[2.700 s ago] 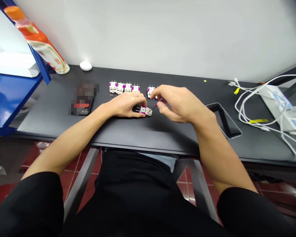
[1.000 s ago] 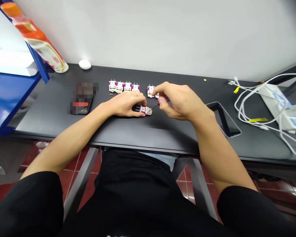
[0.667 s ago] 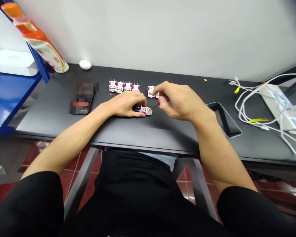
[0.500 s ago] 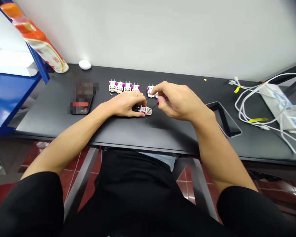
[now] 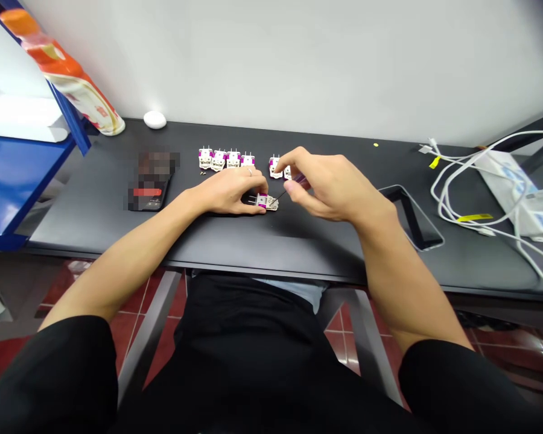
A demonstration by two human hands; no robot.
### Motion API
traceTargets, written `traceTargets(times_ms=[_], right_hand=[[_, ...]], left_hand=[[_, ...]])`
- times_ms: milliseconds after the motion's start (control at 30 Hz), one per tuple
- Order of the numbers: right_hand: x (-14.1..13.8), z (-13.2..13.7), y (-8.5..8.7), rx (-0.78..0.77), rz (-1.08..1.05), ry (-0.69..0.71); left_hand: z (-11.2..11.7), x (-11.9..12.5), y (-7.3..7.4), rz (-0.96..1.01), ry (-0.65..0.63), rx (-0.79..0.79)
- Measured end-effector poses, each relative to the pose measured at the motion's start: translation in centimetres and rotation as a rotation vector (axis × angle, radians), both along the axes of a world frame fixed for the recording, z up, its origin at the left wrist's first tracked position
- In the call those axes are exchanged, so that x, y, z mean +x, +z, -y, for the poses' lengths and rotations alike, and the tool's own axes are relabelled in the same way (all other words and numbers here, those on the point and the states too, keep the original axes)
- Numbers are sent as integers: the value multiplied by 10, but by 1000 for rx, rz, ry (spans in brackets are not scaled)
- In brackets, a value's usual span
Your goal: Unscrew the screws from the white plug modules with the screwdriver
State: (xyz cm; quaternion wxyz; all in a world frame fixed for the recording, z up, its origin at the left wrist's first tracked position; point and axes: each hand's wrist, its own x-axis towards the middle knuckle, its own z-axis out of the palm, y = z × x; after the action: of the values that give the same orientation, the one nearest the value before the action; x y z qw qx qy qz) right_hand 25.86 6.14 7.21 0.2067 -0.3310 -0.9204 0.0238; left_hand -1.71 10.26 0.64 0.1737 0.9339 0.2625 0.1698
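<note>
My left hand point(image 5: 236, 190) pinches a small white-and-purple plug part with metal prongs point(image 5: 262, 201), which lies on its side on the dark tabletop, prongs pointing left. In my right hand point(image 5: 328, 184) is a thin screwdriver point(image 5: 280, 196); its handle is mostly hidden by the fingers. The shaft slants down to the left, and its tip meets the right end of the plug part. Behind my left hand stands a row of several similar plug parts point(image 5: 219, 159), prongs up. Two more point(image 5: 276, 166) are beside my right fingertips, one partly covered.
Tiny brass-coloured pieces point(image 5: 203, 173) lie by the row. At left are a dark phone point(image 5: 163, 196), partly blurred out, a white oval object point(image 5: 155, 119) and an orange bottle point(image 5: 79, 87). To the right lie a clear-edged case point(image 5: 411, 217), coiled white cables point(image 5: 447, 199) and a white box point(image 5: 507, 193).
My right fingers have shifted slightly on the screwdriver, and its red part near the fingertips is now less visible. My left hand and the plug part stay in place.
</note>
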Motion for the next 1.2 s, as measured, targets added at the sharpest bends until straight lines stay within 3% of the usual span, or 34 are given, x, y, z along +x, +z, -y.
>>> traceTargets(times_ms=[100,367,1200], right_hand=[[0,-1,-3,45,8,-93],[-1,-1,-4,87,-56,1],[2,-4,-8,85,-39,-83]], left_hand=[[0,0,0,-2,2,3],[0,0,1,-13,-5,4],[1,1,3,-17,-6,1]])
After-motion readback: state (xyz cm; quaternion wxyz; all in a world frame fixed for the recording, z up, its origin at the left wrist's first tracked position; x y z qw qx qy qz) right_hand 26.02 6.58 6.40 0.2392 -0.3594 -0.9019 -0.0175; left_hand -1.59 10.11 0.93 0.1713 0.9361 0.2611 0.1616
